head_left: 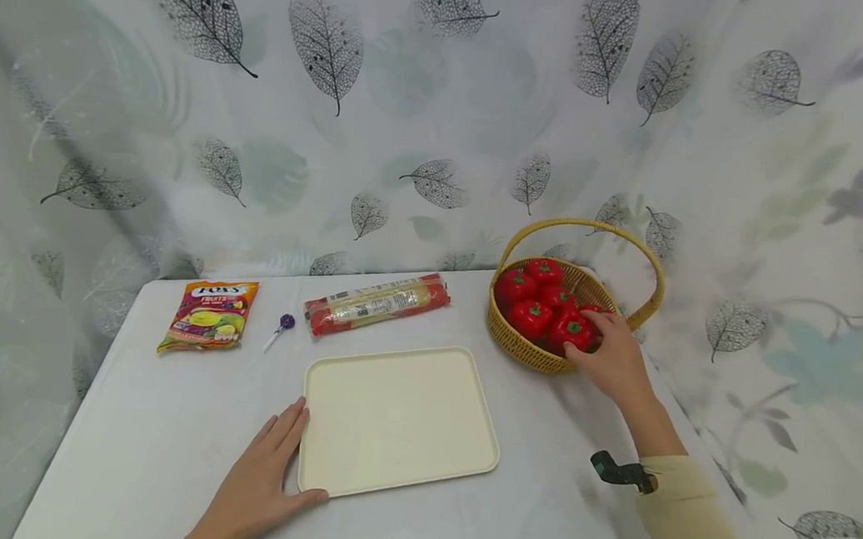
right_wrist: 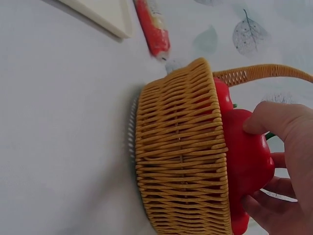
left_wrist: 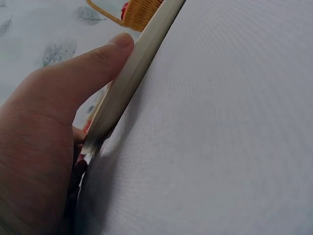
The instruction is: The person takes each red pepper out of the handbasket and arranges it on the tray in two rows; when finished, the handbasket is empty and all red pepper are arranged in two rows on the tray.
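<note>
My right hand (head_left: 609,357) reaches over the rim of a wicker basket (head_left: 520,347) and grips a red bell pepper (head_left: 572,329). In the right wrist view, the thumb presses one side of this pepper (right_wrist: 244,152) and the fingers curl round the other. Several more red peppers (head_left: 529,316) lie in the basket. At the near left corner of a cream tray (head_left: 398,422) rests my left hand (head_left: 259,475), fingers extended along the left edge and thumb against the near edge. The left wrist view shows that thumb touching the tray's rim (left_wrist: 139,63); most other fingers are hidden.
A candy bag (head_left: 210,317) lies at the table's back left, with a purple lollipop (head_left: 287,323) beside it. Behind the tray is a long red-and-clear packet (head_left: 376,303). The basket's tall handle (head_left: 585,223) arches above the peppers. A leaf-print curtain (head_left: 426,135) hangs behind the table.
</note>
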{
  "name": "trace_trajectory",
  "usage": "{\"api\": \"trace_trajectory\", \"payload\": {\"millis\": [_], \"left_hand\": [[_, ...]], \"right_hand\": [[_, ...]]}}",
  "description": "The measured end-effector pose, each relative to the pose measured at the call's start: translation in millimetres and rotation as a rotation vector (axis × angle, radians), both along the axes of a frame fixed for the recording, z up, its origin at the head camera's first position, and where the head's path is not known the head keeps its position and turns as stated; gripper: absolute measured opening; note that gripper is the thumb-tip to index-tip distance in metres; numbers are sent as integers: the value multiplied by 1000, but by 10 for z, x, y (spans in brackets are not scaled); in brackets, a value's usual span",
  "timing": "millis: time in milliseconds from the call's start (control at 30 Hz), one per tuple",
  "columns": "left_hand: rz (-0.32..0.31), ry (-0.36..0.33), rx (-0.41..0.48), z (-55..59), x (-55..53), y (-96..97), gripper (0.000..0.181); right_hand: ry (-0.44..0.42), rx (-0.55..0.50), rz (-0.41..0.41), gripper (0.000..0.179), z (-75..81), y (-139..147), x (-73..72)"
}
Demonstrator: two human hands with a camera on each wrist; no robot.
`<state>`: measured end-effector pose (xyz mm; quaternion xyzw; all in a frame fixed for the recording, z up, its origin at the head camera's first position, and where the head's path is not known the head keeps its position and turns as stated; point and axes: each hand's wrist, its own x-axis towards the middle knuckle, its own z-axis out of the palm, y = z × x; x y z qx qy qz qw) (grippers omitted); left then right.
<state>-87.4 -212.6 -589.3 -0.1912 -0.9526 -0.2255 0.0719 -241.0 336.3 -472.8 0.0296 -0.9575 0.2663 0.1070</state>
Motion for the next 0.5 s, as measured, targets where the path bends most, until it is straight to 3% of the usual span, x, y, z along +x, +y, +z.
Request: {"api": "trace_trajectory", "payload": {"millis": [500], "left_hand": [[5, -7, 3, -11, 12, -17, 126]], "right_hand": [[109, -35, 8, 62, 195, -52, 85]]}}
